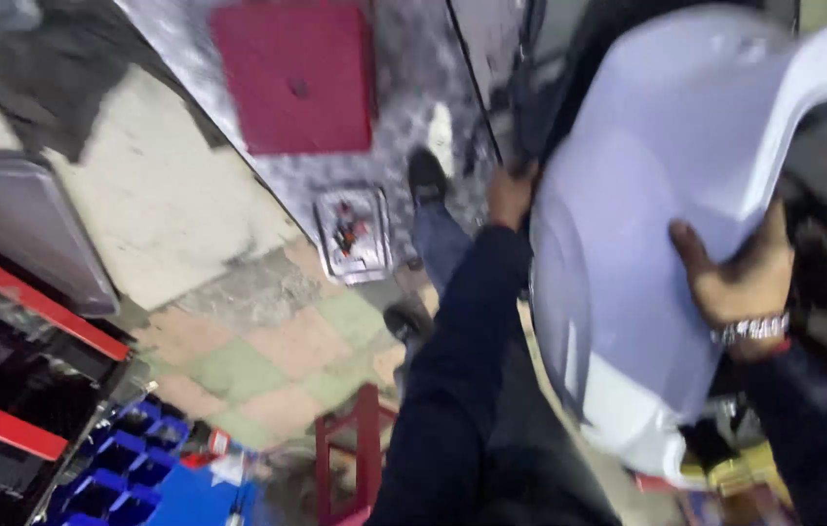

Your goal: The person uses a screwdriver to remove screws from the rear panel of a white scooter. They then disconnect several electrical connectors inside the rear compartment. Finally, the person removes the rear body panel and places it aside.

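Note:
I carry a large pale lavender-grey car body panel, curved like a fender, held upright in front of me at the right. My left hand grips its far left edge, with my dark blue sleeve running up to it. My right hand, with a metal watch at the wrist, clasps the panel's right side from behind. My legs and black shoes show below on the floor. The picture is blurred by motion.
A small metal tray of tools lies on the floor ahead. A red mat is further on. A red-framed cart and blue parts bins stand at left. A red stand is near my feet.

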